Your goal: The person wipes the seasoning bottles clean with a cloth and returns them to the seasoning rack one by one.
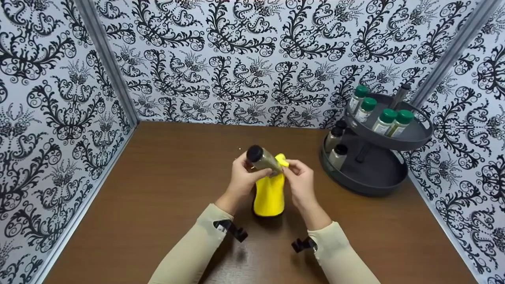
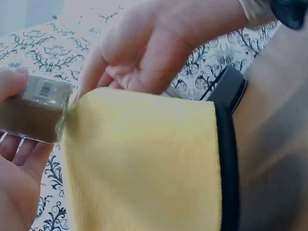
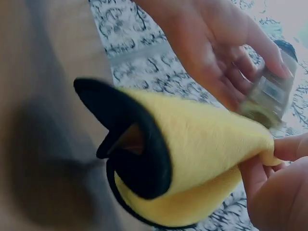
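Note:
My left hand [image 1: 241, 176] grips a glass spice bottle [image 1: 268, 161] with a black cap, tilted so that the cap points up and to the left. Brown-green powder shows through its glass, and a barcode label is visible on it in the left wrist view. My right hand [image 1: 303, 182] pinches the upper end of a yellow cloth [image 1: 270, 199] with black edging. The cloth hangs down in folds, its bunched top right at the bottle's base. From the right wrist view, the cloth's lower edge [image 3: 154, 163] curls open like a cone.
A dark two-tier round rack [image 1: 369, 187] stands at the right rear of the brown table [image 1: 177, 177]. Several green-capped bottles [image 1: 388, 122] are on its upper tier, black-capped bottles [image 1: 338, 156] on the lower. Patterned walls [image 1: 252, 67] enclose the table.

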A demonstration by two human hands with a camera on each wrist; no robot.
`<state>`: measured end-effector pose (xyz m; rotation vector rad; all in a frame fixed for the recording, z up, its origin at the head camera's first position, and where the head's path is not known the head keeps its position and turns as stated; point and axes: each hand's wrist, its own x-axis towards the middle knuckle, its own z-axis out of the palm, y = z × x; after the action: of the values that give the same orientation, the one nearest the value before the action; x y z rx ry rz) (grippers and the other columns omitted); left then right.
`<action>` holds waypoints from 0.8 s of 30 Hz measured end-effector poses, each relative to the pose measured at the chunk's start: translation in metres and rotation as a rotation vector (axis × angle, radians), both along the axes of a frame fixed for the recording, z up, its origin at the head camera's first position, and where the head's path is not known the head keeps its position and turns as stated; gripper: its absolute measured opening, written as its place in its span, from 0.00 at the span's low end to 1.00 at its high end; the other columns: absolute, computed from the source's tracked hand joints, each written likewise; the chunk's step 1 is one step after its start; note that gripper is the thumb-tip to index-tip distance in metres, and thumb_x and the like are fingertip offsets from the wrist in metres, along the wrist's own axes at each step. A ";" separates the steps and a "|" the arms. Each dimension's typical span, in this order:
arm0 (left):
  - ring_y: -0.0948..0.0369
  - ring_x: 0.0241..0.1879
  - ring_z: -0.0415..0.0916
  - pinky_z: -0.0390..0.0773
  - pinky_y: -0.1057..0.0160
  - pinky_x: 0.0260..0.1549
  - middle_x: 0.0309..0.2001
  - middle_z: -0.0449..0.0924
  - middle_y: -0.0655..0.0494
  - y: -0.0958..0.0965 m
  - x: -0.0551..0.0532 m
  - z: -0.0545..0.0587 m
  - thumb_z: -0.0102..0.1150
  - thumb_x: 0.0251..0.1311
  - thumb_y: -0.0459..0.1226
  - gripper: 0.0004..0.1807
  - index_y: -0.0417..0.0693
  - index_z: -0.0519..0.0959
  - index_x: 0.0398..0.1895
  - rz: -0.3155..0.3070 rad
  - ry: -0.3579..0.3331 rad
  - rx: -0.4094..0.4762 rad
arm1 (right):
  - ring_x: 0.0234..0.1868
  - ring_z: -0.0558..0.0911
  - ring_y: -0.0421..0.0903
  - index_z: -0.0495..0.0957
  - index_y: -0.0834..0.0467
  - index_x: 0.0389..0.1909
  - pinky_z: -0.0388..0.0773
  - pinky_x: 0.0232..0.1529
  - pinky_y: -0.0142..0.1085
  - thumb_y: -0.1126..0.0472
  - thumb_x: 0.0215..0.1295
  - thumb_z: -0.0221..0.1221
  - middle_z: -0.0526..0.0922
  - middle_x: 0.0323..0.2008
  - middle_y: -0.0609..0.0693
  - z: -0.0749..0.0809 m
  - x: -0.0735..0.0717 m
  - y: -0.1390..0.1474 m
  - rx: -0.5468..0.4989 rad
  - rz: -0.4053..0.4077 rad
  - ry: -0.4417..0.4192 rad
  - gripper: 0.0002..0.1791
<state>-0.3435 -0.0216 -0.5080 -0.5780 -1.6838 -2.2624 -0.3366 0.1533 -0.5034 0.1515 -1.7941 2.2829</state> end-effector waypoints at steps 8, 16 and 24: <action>0.60 0.47 0.84 0.85 0.65 0.50 0.49 0.85 0.45 -0.005 -0.005 -0.001 0.79 0.51 0.26 0.29 0.31 0.80 0.58 0.103 0.024 -0.016 | 0.32 0.86 0.40 0.84 0.70 0.45 0.84 0.35 0.29 0.78 0.70 0.58 0.89 0.31 0.49 -0.001 0.004 -0.008 -0.118 0.100 -0.104 0.08; 0.56 0.48 0.85 0.87 0.60 0.52 0.50 0.85 0.46 -0.010 -0.005 0.002 0.79 0.51 0.25 0.28 0.33 0.80 0.58 0.051 0.020 -0.020 | 0.36 0.89 0.42 0.86 0.62 0.40 0.88 0.41 0.31 0.79 0.71 0.55 0.89 0.36 0.51 0.003 0.003 -0.005 -0.302 0.110 -0.095 0.13; 0.56 0.49 0.84 0.86 0.60 0.55 0.50 0.85 0.51 -0.007 -0.004 0.005 0.80 0.49 0.26 0.31 0.31 0.79 0.58 0.031 0.013 0.003 | 0.37 0.85 0.42 0.84 0.59 0.39 0.86 0.43 0.30 0.76 0.72 0.53 0.85 0.38 0.51 -0.002 0.005 -0.006 -0.342 0.174 -0.175 0.13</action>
<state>-0.3471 -0.0287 -0.5034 -0.5605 -1.6711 -2.2352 -0.3320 0.1477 -0.5049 0.0501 -1.4819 2.7647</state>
